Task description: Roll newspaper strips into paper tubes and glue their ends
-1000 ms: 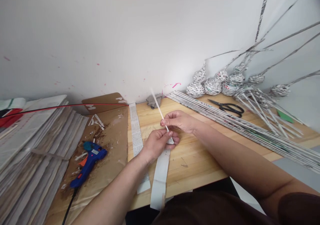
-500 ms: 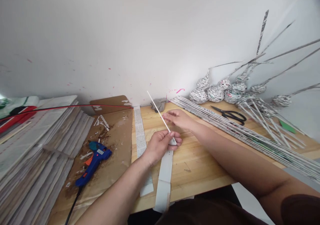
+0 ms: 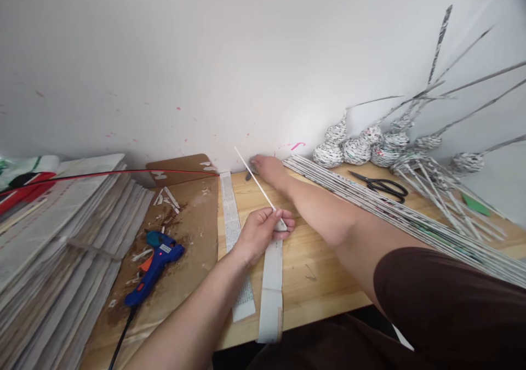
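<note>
My left hand (image 3: pixel 267 225) is closed on a thin pale stick (image 3: pixel 255 178) and on the upper end of a long paper strip (image 3: pixel 272 277). The stick points up and away to the left. The strip runs from under my fingers down to the table's front edge. My right hand (image 3: pixel 269 170) reaches to the back of the table, by the wall. It rests on a small grey rag (image 3: pixel 253 164), covering most of it. How its fingers lie is hidden. A second printed paper strip (image 3: pixel 232 222) lies flat to the left.
A blue glue gun (image 3: pixel 154 268) lies on stained cardboard (image 3: pixel 197 238) beside a tall newspaper stack (image 3: pixel 98 238). On the right are long rolled paper sticks (image 3: pixel 370 205), black scissors (image 3: pixel 382 187) and woven paper gourds (image 3: pixel 329 153) with long stems sticking out.
My right hand has left the stick's side and moved up and away to the back, onto the grey rag. My left hand keeps its hold, hardly shifted.
</note>
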`<move>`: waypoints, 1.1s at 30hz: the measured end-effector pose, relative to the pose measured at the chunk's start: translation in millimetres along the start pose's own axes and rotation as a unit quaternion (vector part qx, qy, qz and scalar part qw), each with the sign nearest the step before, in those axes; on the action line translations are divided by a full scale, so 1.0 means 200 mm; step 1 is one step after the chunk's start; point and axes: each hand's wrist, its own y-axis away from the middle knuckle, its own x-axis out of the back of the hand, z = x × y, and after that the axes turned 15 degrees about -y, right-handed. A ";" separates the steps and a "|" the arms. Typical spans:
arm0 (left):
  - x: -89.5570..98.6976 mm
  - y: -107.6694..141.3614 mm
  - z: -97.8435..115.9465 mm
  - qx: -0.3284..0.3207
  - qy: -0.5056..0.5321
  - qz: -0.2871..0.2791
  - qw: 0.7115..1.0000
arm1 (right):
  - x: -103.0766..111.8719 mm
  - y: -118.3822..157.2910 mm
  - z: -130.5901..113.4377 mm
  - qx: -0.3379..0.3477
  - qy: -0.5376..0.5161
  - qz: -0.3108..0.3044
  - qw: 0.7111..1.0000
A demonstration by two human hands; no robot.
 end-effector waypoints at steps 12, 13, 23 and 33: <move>0.00 -0.01 -0.02 -0.007 -0.017 0.012 1.000 | 0.31 0.50 -0.02 0.025 -0.300 -0.155 0.941; 0.00 -0.01 -0.02 -0.018 -0.030 0.010 0.999 | 0.32 0.58 -0.03 0.018 -0.342 -0.217 0.914; -0.02 -0.01 -0.04 0.028 -0.066 -0.020 0.997 | 0.25 0.73 0.00 -0.024 -0.488 -0.084 0.868; 0.15 -0.13 0.07 -0.020 -0.302 0.164 0.939 | 0.19 0.66 0.15 0.020 -0.503 -0.021 0.864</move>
